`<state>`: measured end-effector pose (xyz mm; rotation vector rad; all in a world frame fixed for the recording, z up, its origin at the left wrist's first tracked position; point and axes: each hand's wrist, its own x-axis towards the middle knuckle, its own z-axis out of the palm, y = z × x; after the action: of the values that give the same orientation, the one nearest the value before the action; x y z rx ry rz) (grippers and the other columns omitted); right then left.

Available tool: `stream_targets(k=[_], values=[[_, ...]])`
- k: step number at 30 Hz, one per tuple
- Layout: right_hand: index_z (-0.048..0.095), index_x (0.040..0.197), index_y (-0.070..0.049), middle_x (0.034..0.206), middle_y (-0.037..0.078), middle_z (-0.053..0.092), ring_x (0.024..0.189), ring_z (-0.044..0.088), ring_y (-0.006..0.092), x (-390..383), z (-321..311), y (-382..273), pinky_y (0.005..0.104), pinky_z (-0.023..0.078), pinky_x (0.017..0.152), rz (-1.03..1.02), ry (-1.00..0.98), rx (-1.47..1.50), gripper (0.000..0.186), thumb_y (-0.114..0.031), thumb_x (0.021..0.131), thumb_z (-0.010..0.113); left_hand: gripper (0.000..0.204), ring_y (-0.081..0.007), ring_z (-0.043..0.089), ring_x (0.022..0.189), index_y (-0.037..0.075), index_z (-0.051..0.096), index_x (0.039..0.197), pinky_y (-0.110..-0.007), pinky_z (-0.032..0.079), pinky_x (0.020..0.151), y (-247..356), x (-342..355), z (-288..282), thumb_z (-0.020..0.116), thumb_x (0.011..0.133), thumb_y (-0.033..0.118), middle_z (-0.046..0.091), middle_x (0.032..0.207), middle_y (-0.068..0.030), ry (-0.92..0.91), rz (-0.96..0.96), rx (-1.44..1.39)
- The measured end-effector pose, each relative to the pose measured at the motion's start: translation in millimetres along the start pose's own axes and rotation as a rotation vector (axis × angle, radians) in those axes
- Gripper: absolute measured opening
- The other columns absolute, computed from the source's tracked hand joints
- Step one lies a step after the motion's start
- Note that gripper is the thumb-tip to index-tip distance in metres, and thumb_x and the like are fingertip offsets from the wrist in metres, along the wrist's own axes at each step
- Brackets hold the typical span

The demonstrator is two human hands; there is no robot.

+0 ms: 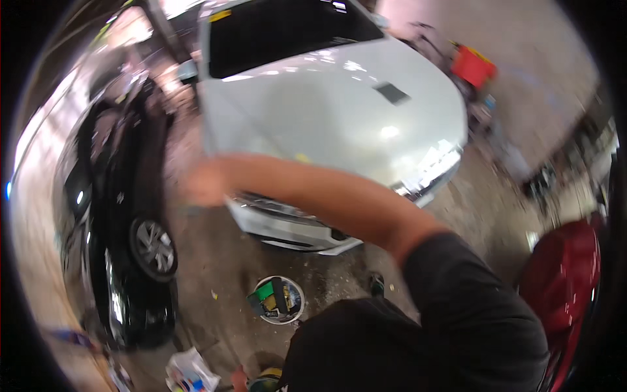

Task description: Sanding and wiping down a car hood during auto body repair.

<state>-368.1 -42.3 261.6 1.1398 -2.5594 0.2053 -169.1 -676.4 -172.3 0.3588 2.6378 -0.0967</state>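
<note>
My right arm stretches across the front of a white car (294,117), over its hood and bumper. My right hand (208,181) is at the arm's far left end, by the car's front left corner. Motion smears its fingers, so I cannot tell whether it holds or touches anything. What looks like my left hand (240,379) shows only in part at the lower edge. Beside it is a rounded yellow and dark green thing (266,379), cut off by the frame and my dark shirt; whether the hand grips it is unclear. A small dark rectangular piece (392,93) lies on the hood.
A white bucket (302,302) with green and dark items stands on the floor before the bumper. To the left is a black car (134,261). A white plastic bag (191,371) lies lower left. A dark red vehicle (562,274) stands right; a red object (473,66) is farther back.
</note>
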Motion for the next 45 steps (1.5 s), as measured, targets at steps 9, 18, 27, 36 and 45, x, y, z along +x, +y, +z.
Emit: stream_targets(k=[9,18,27,36,45], values=[[0.067,0.101,-0.003,0.094,0.018,0.070,0.090,0.070,0.0300,-114,-281,-127,0.0403,0.053,0.076,0.571,0.401,0.225,0.025,-0.026,0.092,0.060,0.033,-0.0419,0.068,0.089,0.009,0.069,0.097,-0.056,0.052,0.073,29,48,-1,0.043,0.099,0.028,0.071,0.096,-0.0202,-0.053,0.286,0.119],[0.066,0.105,-0.005,0.099,0.016,0.070,0.097,0.068,0.0279,-42,-243,-44,0.0404,0.052,0.084,0.301,0.234,0.158,0.025,-0.027,0.092,0.062,0.031,-0.0424,0.068,0.086,0.008,0.069,0.096,-0.056,0.052,0.072,11,-8,79,0.045,0.098,0.027,0.071,0.095,-0.0202,0.033,0.068,-0.042],[0.060,0.098,-0.005,0.088,0.016,0.064,0.085,0.064,0.0336,-74,43,-83,0.0455,0.049,0.079,0.594,0.148,0.543,0.026,-0.029,0.087,0.065,0.053,-0.0197,0.063,0.110,0.015,0.054,0.140,-0.039,0.050,0.089,321,-4,-289,0.050,0.102,0.051,0.067,0.121,-0.0051,0.069,0.270,-1.768],[0.052,0.139,-0.011,0.135,0.018,0.059,0.126,0.054,0.0372,-227,52,-88,0.0451,0.042,0.108,1.023,0.151,0.564,0.060,-0.033,0.087,0.073,0.041,-0.0337,0.063,0.107,0.007,0.054,0.127,-0.051,0.051,0.094,384,91,-240,0.053,0.102,0.039,0.063,0.120,-0.0123,-0.146,0.073,-2.166],[0.035,0.148,0.005,0.146,0.026,0.047,0.134,0.047,0.0404,-655,-41,192,0.0465,0.038,0.112,1.707,0.545,-0.471,0.094,-0.062,0.088,0.062,0.020,-0.0299,0.066,0.087,0.006,0.056,0.114,-0.046,0.057,0.076,358,96,-124,0.057,0.098,0.018,0.064,0.103,-0.0112,0.138,-0.387,-1.916]])
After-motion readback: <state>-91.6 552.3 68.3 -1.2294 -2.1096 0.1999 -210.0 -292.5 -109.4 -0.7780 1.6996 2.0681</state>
